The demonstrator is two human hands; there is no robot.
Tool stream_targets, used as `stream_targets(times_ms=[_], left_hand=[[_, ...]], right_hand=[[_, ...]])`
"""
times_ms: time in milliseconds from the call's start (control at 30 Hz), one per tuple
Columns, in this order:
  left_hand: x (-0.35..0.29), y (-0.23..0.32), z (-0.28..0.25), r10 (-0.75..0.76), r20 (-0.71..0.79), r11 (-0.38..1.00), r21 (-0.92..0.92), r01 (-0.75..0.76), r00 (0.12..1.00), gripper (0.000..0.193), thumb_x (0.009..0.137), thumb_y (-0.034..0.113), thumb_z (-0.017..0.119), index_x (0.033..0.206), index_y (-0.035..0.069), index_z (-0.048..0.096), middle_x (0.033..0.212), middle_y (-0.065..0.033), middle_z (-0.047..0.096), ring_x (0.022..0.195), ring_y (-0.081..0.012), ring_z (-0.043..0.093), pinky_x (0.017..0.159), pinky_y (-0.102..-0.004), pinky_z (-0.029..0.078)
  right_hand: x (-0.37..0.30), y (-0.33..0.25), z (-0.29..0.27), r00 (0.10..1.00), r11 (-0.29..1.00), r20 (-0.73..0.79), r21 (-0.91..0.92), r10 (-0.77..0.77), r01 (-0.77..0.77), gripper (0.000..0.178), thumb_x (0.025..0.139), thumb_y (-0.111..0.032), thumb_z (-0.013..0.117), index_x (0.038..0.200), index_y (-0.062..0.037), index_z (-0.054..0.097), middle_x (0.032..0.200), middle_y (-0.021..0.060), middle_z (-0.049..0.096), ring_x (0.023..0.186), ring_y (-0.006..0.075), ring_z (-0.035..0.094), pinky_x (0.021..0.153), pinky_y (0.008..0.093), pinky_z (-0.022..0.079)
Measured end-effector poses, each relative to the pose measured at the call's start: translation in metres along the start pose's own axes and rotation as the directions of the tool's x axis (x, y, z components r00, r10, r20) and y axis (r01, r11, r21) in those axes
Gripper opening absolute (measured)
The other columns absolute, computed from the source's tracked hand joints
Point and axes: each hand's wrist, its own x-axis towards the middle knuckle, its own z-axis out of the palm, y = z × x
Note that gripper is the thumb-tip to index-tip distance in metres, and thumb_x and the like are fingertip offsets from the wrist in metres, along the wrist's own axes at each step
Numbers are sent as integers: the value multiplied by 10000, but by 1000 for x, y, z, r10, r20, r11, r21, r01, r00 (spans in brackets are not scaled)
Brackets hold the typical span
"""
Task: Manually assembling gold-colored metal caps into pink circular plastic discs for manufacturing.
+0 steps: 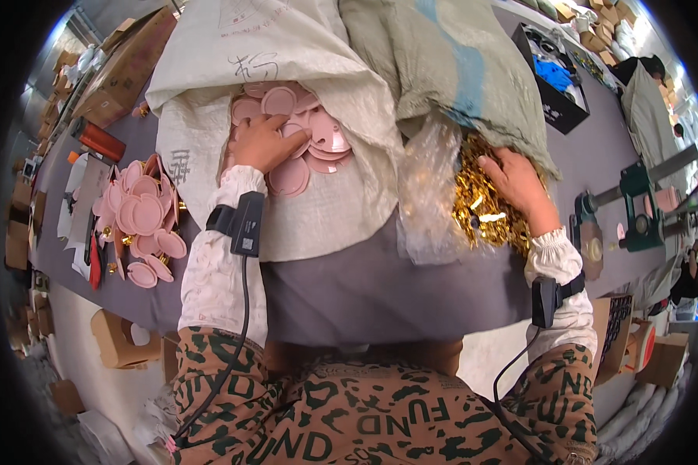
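Note:
Pink round plastic discs (290, 177) lie heaped in the mouth of a white woven sack (318, 225). My left hand (265, 145) rests on this heap, its thumb and forefinger apart over the discs. At the right, a grey-green woven sack (473, 77) opens onto a pile of small shiny gold metal pieces (481, 203), with a clear plastic liner (428, 198) spilling out beside them. My right hand (517, 184) reaches into the gold pile from the right. Its thumb and forefinger look apart; the other fingertips are partly hidden by the sack edge.
Pink pieces with gold fittings (141, 213) form a pile on the grey-covered table (364, 294) at the left. Beyond it are a red-brown cylinder (101, 142) and a cardboard box (124, 70). A green hand press (640, 205) and a black crate (554, 108) stand right.

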Motion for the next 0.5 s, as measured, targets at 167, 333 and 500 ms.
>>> stream_targets(times_ms=[167, 333, 500], left_hand=[[-41, 0, 6, 102, -124, 992, 84, -92, 987, 705, 776, 612, 613, 1260, 98, 621, 1304, -173, 551, 1284, -415, 386, 1090, -466, 318], [-70, 4, 11, 184, -173, 982, -16, -190, 967, 614, 700, 530, 699, 1177, 145, 656, 1304, -84, 559, 1319, -379, 359, 1035, -558, 329], [-100, 21, 12, 339, -213, 940, 52, -336, 916, 618, 696, 525, 709, 1210, 190, 641, 1352, -97, 521, 1356, -375, 327, 1049, -631, 244]], right_hand=[[-74, 36, 34, 812, 929, -496, 30, -307, 369, 321, 900, -111, 570, 1214, -53, 603, 1246, 160, 593, 1191, 345, 527, 1038, 408, 409], [-124, 48, 73, 726, 932, -653, 84, -217, 354, 320, 848, -78, 630, 1168, -65, 630, 1238, 139, 600, 1180, 336, 536, 1014, 411, 430], [-154, 36, 91, 697, 968, -694, 5, -177, 250, 364, 767, -109, 723, 1122, -80, 652, 1299, 118, 565, 1190, 325, 527, 999, 410, 430]])
